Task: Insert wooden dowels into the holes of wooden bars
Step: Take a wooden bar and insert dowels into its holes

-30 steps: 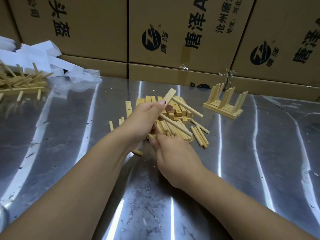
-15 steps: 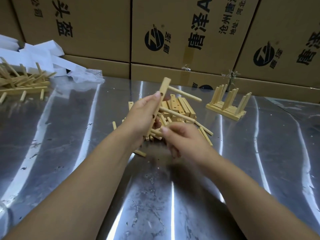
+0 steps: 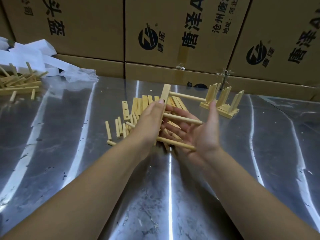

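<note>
Two hands are seen, left hand [image 3: 149, 118] and right hand [image 3: 199, 130]. One bar [image 3: 165, 96] is held with three dowels [image 3: 181, 118] stuck in it. One finished rack [image 3: 223, 106] is counted, plus two loose piles [image 3: 143, 108]; exact pieces in those can't be made out.

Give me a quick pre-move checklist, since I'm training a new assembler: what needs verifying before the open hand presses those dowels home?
1. Left hand grips the held bar firmly: ok.
2. Three dowels stick out of the bar, top dowel, middle dowel, bottom dowel: ok.
3. Dowels fully seated: cannot tell.
4. Right hand open, palm at the dowel ends: ok.
5. Dowels parallel: not ok, they splay slightly.
6. More loose dowels at hand: ok.
</note>
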